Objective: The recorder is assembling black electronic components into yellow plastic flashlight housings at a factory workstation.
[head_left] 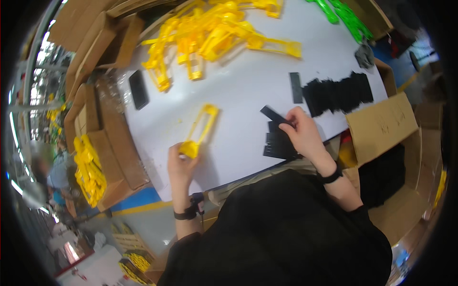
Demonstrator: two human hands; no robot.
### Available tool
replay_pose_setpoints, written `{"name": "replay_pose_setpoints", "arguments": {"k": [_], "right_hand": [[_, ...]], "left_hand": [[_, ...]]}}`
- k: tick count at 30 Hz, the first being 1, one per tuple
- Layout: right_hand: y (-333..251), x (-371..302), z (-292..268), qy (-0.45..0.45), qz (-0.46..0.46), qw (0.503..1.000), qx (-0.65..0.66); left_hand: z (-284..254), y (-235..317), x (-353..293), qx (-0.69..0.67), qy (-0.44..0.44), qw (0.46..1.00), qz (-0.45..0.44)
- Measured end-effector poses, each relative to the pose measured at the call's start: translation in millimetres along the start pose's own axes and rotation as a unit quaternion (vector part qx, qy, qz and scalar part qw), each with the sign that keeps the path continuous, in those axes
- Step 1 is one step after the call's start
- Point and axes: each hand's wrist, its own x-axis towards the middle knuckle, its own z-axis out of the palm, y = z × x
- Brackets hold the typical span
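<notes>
In my left hand (pixel 180 167) is a yellow plastic frame (pixel 205 123), gripped at its near, solid end. Its long rectangular opening points away from me, tilted to the right. My right hand (pixel 303 132) pinches a flat black strip (pixel 273 114) between thumb and fingers. Under and beside that hand lies a small stack of similar black strips (pixel 277 145) near the table's front edge. A gap of white table separates the yellow frame from the black strip.
Many yellow frames (pixel 224 35) are heaped at the back of the white table (pixel 238 88). Black strips (pixel 338 93) lie in a row at right, beside a dark grey bar (pixel 296 87). A black phone-like slab (pixel 139 89) lies left. Green parts (pixel 350 21) and cardboard boxes (pixel 384 126) border the table.
</notes>
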Motion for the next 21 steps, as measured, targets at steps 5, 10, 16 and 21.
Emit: {"name": "replay_pose_setpoints", "arguments": {"k": [5,10,16,21], "right_hand": [[-12,2,34,-0.084,-0.117,0.972,0.186],[-23,-9,47,-0.125,-0.003,0.947,0.296],[-29,-14,47,0.060,-0.126,0.986,0.094],[-32,-18,38,0.043,-0.124,0.991,-0.004]], "left_hand": [[-2,59,-7,-0.241,-0.155,0.954,0.089],[29,70,1,-0.517,-0.158,0.836,0.093],[50,121,4,-0.667,-0.115,0.735,-0.033],[59,124,3,-0.554,-0.095,0.827,0.014]]}}
